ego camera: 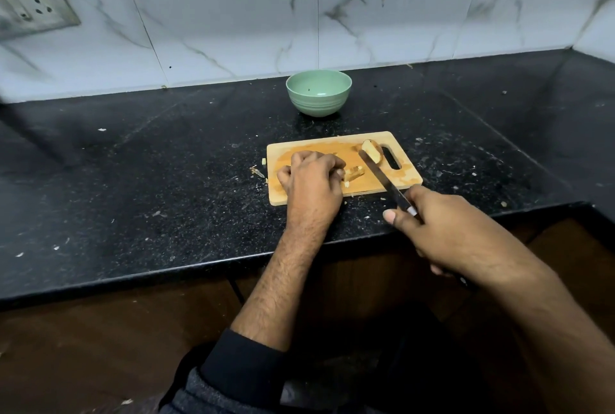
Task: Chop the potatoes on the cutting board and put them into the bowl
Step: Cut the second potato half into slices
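A wooden cutting board point(409, 177) lies on the black counter. My left hand point(312, 180) rests on the board with curled fingers and holds down cut potato strips point(353, 174). My right hand point(446, 234) grips the handle of a knife point(382, 177); its blade slants across the board, the tip beside a potato half point(372, 150) near the board's handle slot. A green bowl point(318, 92) stands behind the board; I see no potato in it.
The black granite counter point(149, 180) is strewn with small potato scraps, some just left of the board. A marble-tiled wall rises behind, with a socket plate point(30, 4) at the upper left. The counter's front edge runs under my forearms.
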`<state>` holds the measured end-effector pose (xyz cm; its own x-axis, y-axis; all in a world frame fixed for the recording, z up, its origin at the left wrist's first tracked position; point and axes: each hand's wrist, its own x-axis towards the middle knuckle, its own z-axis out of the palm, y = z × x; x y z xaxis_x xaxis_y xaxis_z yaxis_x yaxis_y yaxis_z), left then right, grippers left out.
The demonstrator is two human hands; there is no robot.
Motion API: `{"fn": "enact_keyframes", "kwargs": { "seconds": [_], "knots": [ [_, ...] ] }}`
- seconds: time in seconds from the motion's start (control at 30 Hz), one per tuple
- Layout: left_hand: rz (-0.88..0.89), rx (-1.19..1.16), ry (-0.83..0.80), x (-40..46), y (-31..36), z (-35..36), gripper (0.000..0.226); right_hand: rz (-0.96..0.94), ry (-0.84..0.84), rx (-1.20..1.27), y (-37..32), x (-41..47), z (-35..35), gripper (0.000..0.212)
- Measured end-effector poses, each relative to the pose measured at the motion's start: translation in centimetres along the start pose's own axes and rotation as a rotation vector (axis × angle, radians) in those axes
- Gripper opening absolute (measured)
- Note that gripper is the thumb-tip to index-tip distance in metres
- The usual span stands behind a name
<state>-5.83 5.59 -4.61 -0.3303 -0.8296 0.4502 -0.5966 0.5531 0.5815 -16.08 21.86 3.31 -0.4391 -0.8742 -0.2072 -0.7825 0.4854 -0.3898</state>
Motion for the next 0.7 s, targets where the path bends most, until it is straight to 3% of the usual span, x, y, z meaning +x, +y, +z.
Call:
{"fn": "enact_keyframes", "kwargs": {
  "seconds": [0.23,0.43,0.7],
  "knots": [
    [0.005,0.104,-0.116,0.5,0.4,0.0,0.035,0.024,0.023,0.102,0.9,0.5,0.7,0.017],
    [0.007,0.153,-0.109,0.9,0.7,0.4,0.017,-0.013,-0.012,-0.023,0.9,1.0,0.9,0.015],
    [-0.070,0.114,0.033,1.0,0.3,0.4,0.016,0.000,0.080,-0.135,0.2,3.0,1.8,0.024]
  ]
}}
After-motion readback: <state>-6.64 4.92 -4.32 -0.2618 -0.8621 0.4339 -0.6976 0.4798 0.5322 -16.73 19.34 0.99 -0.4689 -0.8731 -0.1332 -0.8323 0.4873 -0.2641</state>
